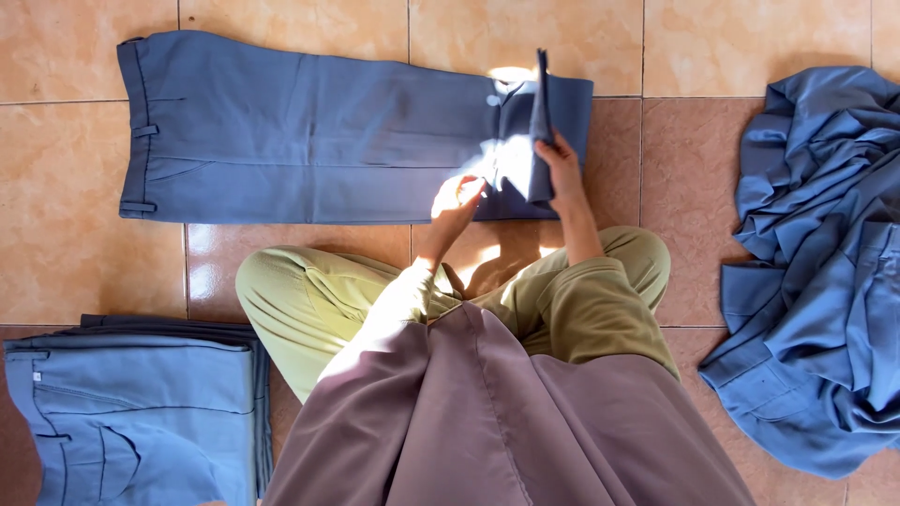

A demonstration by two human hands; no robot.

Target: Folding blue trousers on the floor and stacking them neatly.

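A pair of blue-grey trousers lies flat on the tiled floor in front of me, waistband to the left. My right hand grips the leg end of the trousers and holds it lifted upright at the right side. My left hand rests on the lower edge of the trousers near the fold, fingers curled, in a bright patch of sunlight. I sit cross-legged, with olive trouser legs and a mauve cloth over my lap.
A stack of folded blue-grey trousers sits at the lower left. A crumpled heap of blue garments lies at the right. Beige and pinkish floor tiles surround everything.
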